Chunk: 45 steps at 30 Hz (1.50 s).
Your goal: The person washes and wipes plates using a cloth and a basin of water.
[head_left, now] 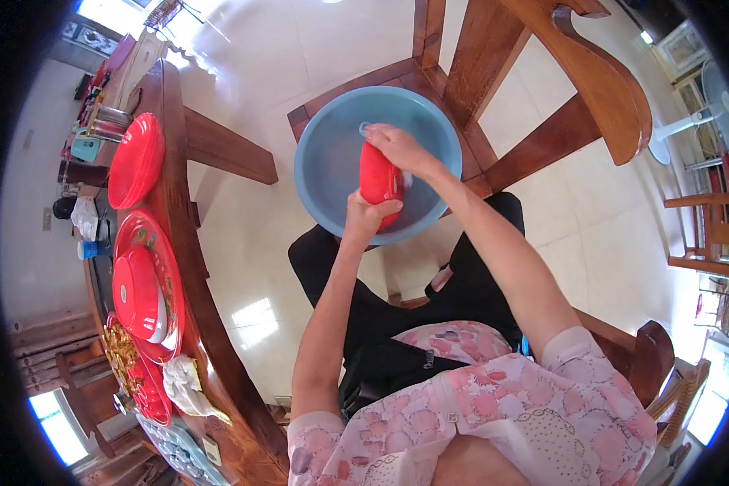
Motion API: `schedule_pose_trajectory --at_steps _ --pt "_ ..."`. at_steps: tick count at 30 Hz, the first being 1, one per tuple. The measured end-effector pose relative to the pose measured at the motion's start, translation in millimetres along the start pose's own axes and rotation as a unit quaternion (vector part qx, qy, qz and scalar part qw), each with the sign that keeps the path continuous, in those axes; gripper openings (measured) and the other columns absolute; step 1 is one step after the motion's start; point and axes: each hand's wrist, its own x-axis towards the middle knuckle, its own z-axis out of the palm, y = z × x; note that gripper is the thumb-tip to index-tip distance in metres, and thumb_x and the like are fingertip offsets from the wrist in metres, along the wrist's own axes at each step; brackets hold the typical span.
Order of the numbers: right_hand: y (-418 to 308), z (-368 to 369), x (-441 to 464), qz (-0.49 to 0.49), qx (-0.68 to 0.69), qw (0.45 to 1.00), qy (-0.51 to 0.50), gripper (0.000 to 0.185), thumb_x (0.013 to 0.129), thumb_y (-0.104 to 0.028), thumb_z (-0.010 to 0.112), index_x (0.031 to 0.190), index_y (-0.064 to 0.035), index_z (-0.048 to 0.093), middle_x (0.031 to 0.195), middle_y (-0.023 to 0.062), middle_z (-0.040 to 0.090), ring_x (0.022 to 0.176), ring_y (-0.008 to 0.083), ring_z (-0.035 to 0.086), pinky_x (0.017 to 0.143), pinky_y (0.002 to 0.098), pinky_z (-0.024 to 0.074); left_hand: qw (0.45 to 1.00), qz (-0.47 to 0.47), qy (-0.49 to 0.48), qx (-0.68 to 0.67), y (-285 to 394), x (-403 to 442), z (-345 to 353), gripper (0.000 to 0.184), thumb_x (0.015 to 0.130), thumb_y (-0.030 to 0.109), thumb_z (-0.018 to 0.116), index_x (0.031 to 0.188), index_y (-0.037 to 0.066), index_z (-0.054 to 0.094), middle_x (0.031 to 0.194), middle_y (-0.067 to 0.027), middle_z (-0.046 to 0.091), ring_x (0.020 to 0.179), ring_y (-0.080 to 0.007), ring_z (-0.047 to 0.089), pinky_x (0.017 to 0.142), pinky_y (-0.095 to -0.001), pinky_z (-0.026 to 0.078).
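Observation:
Over a round blue basin (pixel 316 190), a red bowl (pixel 378 174) is tipped on its side, its outer wall toward me. My left hand (pixel 368 215) grips the lower end of the bowl, thumb across its near edge. At its upper end, my right hand (pixel 395 147) curls its fingers over the rim. By those right fingertips shows a small pale-blue loop, too small to name. Something white peeks out at the bowl's right side, mostly hidden. The basin rests on a brown wooden stool or chair seat (pixel 300 115) between my knees.
At left, a wooden table (pixel 194 267) holds stacked red plates (pixel 138 162), a red patterned tray (pixel 170 267) with an upturned red bowl (pixel 138 292), gold-wrapped items (pixel 120 352) and a white cloth (pixel 190 385). A wooden chair arm (pixel 616 97) juts in at upper right.

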Motion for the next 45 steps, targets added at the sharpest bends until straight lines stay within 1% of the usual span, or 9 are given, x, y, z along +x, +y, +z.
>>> schedule_pose_trajectory --at_steps 5,11,20,21,26,30,34,38,45 --pt "-17 4 -25 -0.055 -0.106 0.993 0.019 0.035 0.088 -0.026 0.052 0.108 0.0009 0.061 0.122 0.0202 0.054 0.115 0.0341 0.050 0.097 0.0404 0.0380 0.995 -0.086 -0.009 -0.054 3 6 -3 0.026 0.065 -0.001 0.070 0.090 0.001 0.065 0.084 -0.0035 0.065 0.077 -0.0122 0.060 0.071 -0.0287 0.048" --pt "-58 33 -77 -0.151 -0.255 0.955 0.026 0.028 0.085 -0.019 0.056 0.110 -0.0067 0.059 0.130 0.0166 0.046 0.121 0.0376 0.040 0.099 0.0498 0.0330 0.991 -0.021 0.034 -0.126 -11 4 -6 0.015 0.078 0.003 0.057 0.091 0.000 0.064 0.090 -0.0031 0.065 0.085 -0.0108 0.059 0.073 -0.0275 0.048" --pt "1 10 -3 0.035 -0.038 0.997 0.062 0.037 0.092 -0.030 0.046 0.108 0.0007 0.060 0.110 0.0207 0.060 0.103 0.0377 0.055 0.090 0.0407 0.0424 1.000 -0.020 -0.007 -0.022 -2 -5 0 0.031 0.065 0.004 0.074 0.093 0.001 0.064 0.085 -0.0021 0.065 0.077 -0.0120 0.060 0.072 -0.0280 0.048" --pt "-15 0 -6 0.072 -0.053 0.996 -0.003 0.039 0.093 -0.026 0.046 0.115 0.0050 0.056 0.122 0.0206 0.055 0.116 0.0317 0.050 0.099 0.0351 0.0374 1.000 -0.018 -0.006 -0.021 1 -5 -1 0.031 0.065 0.004 0.074 0.093 0.001 0.064 0.085 -0.0021 0.065 0.077 -0.0120 0.060 0.072 -0.0280 0.048" --pt "-19 2 -30 -0.001 -0.053 0.998 0.038 0.036 0.093 -0.023 0.048 0.115 0.0039 0.056 0.125 0.0202 0.052 0.117 0.0334 0.048 0.099 0.0357 0.0363 0.986 -0.108 -0.095 -0.083 24 12 -19 0.031 0.069 0.005 0.072 0.099 0.002 0.063 0.096 -0.0050 0.065 0.087 -0.0148 0.061 0.082 -0.0301 0.047" --pt "-29 17 -51 -0.144 -0.085 0.984 0.063 0.030 0.091 -0.022 0.050 0.107 -0.0005 0.061 0.124 0.0173 0.053 0.119 0.0343 0.044 0.101 0.0428 0.0341 0.981 -0.138 -0.132 0.020 20 46 -30 0.030 0.072 0.006 0.068 0.100 0.001 0.062 0.092 -0.0051 0.064 0.083 -0.0144 0.060 0.073 -0.0306 0.049" --pt "-40 24 -63 -0.111 -0.067 0.991 0.019 0.030 0.092 -0.021 0.049 0.115 -0.0041 0.059 0.128 0.0149 0.050 0.128 0.0325 0.035 0.105 0.0416 0.0275 0.999 -0.040 -0.023 -0.022 10 36 -21 0.026 0.072 0.001 0.061 0.098 0.000 0.062 0.092 -0.0066 0.064 0.084 -0.0145 0.059 0.071 -0.0315 0.049" --pt "-43 24 -55 -0.152 -0.143 0.978 0.017 0.030 0.092 -0.022 0.048 0.115 -0.0046 0.059 0.129 0.0139 0.050 0.127 0.0340 0.037 0.104 0.0420 0.0303 0.991 -0.129 -0.028 -0.028 5 22 -28 0.032 0.068 -0.003 0.063 0.100 0.001 0.061 0.092 -0.0054 0.064 0.083 -0.0142 0.060 0.072 -0.0310 0.049" --pt "-15 13 -12 0.019 -0.023 0.999 0.024 0.037 0.092 -0.027 0.049 0.118 -0.0014 0.056 0.130 0.0191 0.049 0.123 0.0326 0.044 0.102 0.0368 0.0346 0.986 -0.086 -0.066 -0.126 8 8 -16 0.043 0.060 -0.009 0.065 0.101 0.002 0.060 0.093 -0.0046 0.065 0.085 -0.0150 0.062 0.079 -0.0303 0.048"
